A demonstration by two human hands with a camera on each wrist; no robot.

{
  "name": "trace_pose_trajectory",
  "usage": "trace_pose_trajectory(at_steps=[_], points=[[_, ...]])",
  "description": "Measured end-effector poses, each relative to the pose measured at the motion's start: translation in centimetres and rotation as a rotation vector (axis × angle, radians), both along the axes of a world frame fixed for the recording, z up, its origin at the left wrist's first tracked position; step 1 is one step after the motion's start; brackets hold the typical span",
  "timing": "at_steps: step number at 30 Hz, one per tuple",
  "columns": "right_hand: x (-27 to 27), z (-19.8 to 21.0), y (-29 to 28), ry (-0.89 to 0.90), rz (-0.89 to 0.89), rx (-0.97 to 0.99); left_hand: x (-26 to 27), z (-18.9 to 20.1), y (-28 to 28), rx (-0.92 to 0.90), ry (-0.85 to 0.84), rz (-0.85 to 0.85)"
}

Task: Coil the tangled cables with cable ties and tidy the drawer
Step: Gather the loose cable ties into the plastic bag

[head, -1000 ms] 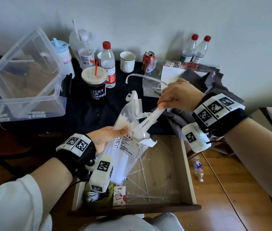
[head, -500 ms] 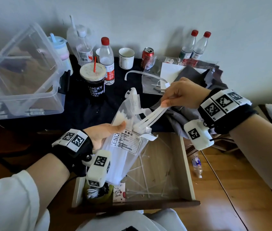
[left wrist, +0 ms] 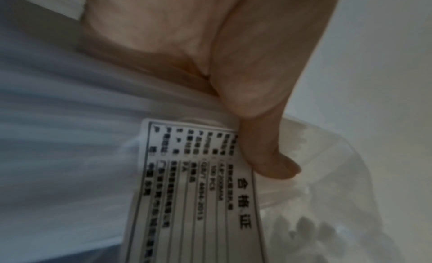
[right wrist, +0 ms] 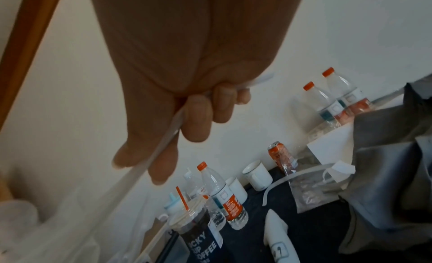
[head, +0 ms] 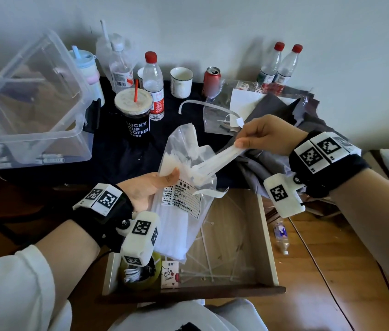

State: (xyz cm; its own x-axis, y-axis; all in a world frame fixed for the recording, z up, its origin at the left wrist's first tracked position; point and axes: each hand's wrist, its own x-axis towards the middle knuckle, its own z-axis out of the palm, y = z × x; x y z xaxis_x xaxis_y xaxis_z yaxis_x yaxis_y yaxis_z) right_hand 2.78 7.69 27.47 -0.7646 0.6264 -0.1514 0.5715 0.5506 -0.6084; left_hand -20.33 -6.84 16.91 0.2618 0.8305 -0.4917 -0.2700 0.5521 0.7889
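Gripping bag [head: 184,211] in left hand [head: 145,187], right hand [head: 265,134] pinching cable ties [head: 222,156]

The scene is seen by the head view from above, looking forward and down over the drawer [head: 270,237] toward the wall. The left wrist view is set very close along the left hand [left wrist: 245,73], filled by the bag [left wrist: 70,137] label. The right wrist view looks along the right hand [right wrist: 187,82] toward the wall. Bottles [right wrist: 224,195] and coffee cup [head: 136,115] are shared by head and right wrist views.
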Motion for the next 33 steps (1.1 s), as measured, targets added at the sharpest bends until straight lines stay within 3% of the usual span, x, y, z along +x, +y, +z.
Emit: trace_pose_trajectory(at_steps=[3,7,10,12,17,26,29,33], points=[[0.9,0.1,0.7,0.039,-0.060,0.039,-0.2,-0.2,-0.1,0.033,0.024,0.002],[2.2,-1.3,1.3,0.300,-0.291,0.004,-1.0,-1.1,0.1,0.025,-0.046,0.120],[1.1,-3.0,-0.2,0.538,-0.387,-0.241,-0.9,-1.3,0.6,0.046,-0.111,0.209],[-0.5,-3.5,-1.7,0.600,-0.314,-0.395,-0.4,-1.2,0.9,0.038,-0.114,0.194],[-3.3,-3.8,-3.1,0.346,-0.030,-0.432,1.5,-0.4,1.2,0.024,-0.097,0.119],[-2.5,-4.2,-1.9,0.031,0.098,-0.426,1.6,0.6,1.2,-0.051,0.011,-0.001],[-2.0,-4.0,-1.9,0.032,0.082,-0.465,1.6,1.0,1.3,-0.080,0.070,-0.004],[-1.0,-3.8,-1.7,0.213,0.070,-0.571,1.3,1.0,1.3,-0.048,0.096,0.001]])
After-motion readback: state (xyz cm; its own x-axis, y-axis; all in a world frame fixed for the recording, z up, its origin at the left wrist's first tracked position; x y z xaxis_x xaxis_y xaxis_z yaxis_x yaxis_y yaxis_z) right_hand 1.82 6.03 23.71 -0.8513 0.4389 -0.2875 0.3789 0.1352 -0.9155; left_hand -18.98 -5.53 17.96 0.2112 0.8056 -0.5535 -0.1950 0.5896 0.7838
